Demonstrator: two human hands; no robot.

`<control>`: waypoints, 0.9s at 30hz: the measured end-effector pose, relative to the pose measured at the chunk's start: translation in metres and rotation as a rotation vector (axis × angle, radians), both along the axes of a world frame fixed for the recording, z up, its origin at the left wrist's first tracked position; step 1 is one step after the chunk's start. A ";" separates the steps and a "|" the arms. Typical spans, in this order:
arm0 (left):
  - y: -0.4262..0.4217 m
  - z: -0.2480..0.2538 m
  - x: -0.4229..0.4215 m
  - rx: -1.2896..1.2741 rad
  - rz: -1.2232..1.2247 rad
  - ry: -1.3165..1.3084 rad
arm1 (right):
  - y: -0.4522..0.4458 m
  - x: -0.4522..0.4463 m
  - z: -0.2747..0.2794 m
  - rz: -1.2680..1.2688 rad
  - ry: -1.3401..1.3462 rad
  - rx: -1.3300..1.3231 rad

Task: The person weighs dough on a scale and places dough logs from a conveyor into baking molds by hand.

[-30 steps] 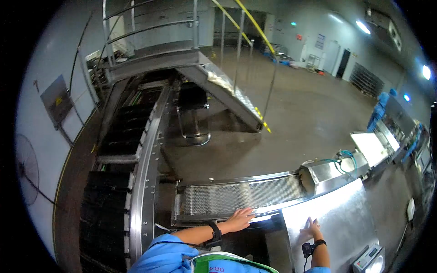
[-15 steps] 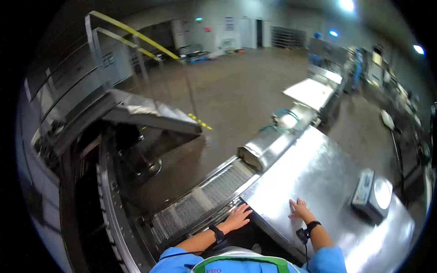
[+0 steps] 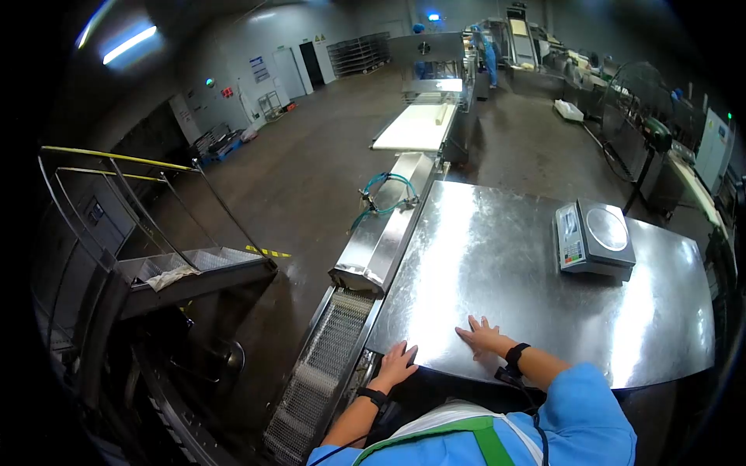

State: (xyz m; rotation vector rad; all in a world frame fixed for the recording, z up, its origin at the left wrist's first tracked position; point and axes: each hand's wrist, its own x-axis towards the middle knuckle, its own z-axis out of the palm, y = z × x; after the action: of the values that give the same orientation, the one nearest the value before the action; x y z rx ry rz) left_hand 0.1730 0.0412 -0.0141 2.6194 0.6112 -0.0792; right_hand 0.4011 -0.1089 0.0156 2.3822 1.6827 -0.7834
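So the view's swinging right, bringing the scale (image 3: 597,239) round up ahead on the worktop (image 3: 505,256), while the left hand (image 3: 393,368) is sitting at its near left corner and the right hand (image 3: 486,339) is resting on top, fingers spread apart, so nothing's being gripped.

the head camera looks forward and down; the steel table (image 3: 505,256) lies near; the floor (image 3: 311,147) stretches beyond

- Pale grey back wall (image 3: 242,48) with a narrow dark doorway (image 3: 312,64)
- Broad, dull-brown floor (image 3: 311,147) — faintly shiny in patches
- Long, glowing white tube light (image 3: 130,45) at upper left
- Grey metal steps (image 3: 225,260) with a yellow-topped handrail (image 3: 118,158)
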 end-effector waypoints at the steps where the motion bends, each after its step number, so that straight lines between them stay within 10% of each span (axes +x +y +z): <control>1: -0.001 -0.003 0.000 -0.001 -0.004 -0.003 | 0.003 -0.001 0.003 0.013 -0.003 -0.026; 27: -0.021 0.002 -0.004 0.003 -0.025 0.269 | 0.042 -0.029 0.025 0.040 -0.011 -0.077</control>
State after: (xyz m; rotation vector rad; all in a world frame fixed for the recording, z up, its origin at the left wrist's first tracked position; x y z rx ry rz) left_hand 0.1689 0.0207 -0.0118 2.6402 0.6671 -0.4448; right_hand 0.3720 -0.0665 0.0405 2.2915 1.6591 -0.8114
